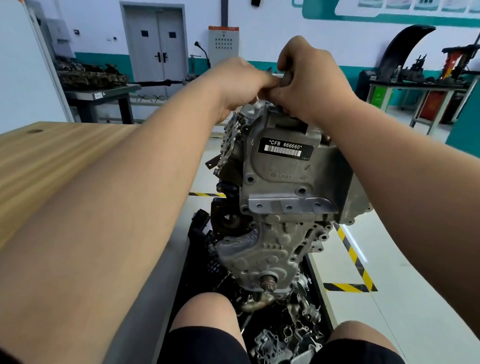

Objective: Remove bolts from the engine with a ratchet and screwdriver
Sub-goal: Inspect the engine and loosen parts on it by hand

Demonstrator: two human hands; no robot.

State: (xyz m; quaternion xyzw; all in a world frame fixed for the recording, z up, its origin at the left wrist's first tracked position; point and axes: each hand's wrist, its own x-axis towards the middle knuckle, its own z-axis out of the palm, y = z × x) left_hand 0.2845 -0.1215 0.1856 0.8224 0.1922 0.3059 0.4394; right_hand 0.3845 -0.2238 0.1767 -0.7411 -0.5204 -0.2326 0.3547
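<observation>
A grey aluminium engine stands upright in front of me, with a black label reading "CFB 666660" on its upper cover. Both my hands meet over its top edge. My right hand is curled around a short grey metal tool, of which only a small piece shows between the fingers. My left hand comes in from the left with its fingertips pinched together against that same tool, touching my right thumb. The tool's tip and whatever bolt it sits on are hidden under the hands.
A wooden tabletop lies close on the left under my left forearm. A black tray of loose metal parts sits below the engine, between my knees. Yellow-black floor tape runs on the right. Workbenches with parts line the back wall.
</observation>
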